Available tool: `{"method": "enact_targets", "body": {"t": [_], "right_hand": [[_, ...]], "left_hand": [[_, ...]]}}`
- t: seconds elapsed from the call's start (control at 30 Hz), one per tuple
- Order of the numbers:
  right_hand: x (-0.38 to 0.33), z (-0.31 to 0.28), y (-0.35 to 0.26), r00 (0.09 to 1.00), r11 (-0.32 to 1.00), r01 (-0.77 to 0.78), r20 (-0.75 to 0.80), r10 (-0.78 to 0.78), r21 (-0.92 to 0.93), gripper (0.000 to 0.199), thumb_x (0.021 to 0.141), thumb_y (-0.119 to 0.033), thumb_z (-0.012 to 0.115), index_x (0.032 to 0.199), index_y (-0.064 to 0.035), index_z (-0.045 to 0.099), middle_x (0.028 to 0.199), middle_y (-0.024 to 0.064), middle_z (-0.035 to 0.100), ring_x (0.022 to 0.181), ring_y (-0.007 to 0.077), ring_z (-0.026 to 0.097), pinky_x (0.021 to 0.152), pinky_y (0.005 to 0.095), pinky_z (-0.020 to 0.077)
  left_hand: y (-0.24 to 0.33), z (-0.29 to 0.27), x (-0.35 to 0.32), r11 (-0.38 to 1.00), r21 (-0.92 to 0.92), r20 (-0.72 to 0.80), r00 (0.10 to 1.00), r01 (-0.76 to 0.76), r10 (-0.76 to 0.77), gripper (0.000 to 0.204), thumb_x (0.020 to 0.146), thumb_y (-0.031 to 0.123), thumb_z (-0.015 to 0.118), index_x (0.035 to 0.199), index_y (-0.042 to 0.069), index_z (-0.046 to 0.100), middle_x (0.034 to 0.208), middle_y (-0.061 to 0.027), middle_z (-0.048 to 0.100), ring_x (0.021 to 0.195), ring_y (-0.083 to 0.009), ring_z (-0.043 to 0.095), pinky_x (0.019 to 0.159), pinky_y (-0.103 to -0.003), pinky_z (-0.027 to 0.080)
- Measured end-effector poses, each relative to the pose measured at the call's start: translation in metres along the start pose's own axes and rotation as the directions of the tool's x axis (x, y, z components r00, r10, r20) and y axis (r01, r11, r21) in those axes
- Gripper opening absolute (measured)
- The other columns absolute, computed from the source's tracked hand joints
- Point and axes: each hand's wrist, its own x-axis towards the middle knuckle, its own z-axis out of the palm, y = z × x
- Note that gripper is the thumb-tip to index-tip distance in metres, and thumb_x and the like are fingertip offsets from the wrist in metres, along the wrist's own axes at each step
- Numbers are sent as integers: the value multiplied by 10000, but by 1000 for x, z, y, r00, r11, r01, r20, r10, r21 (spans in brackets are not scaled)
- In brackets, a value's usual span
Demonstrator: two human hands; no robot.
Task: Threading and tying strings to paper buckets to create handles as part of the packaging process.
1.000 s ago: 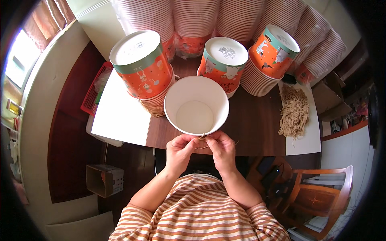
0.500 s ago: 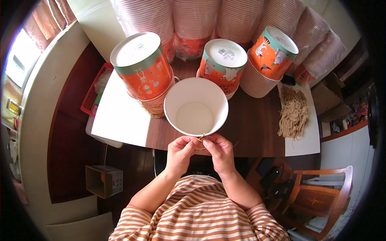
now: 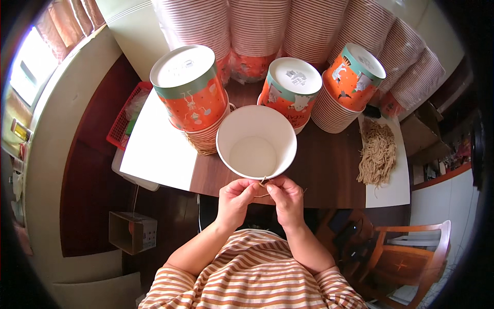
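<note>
A white-lined paper bucket stands upright at the table's near edge with its mouth toward me. At its near rim, a thin tan string is pinched between the fingertips of my left hand and my right hand. The string crosses itself just at the rim, and a loose end sticks out past my right fingers. Both hands are closed, thumbs facing each other, almost touching. The bucket's outer wall is hidden from me.
Stacks of upturned orange-and-green paper buckets stand behind: left, middle and right. Plastic-wrapped bucket stacks line the back. A bundle of tan strings lies at the table's right. A red basket is at left, a wooden chair at lower right.
The whole view has shifted a little, with the table things lower in it. My hands keep pinching the string at the bucket's rim, with only slight finger movement.
</note>
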Motion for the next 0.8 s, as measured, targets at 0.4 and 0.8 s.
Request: {"method": "enact_targets", "body": {"t": [0.4,0.8], "right_hand": [[2,0,2,997,996,-43,-55,47,72,76,869,-54,590,882,2,640,878,34,670,804,73,581,771,233,474],[2,1,-2,999,998,-38,-29,40,59,77,911,-42,550,915,23,591,931,93,657,811,173,664,727,366,605]], "left_hand": [[1,8,-1,999,-44,-45,999,23,-25,80,904,78,625,939,9,648,813,6,636,651,-40,517,602,-191,445],[9,22,-1,970,-212,-89,986,118,-139,46,904,92,617,888,49,625,720,29,568,602,-53,478,554,-201,386]]}}
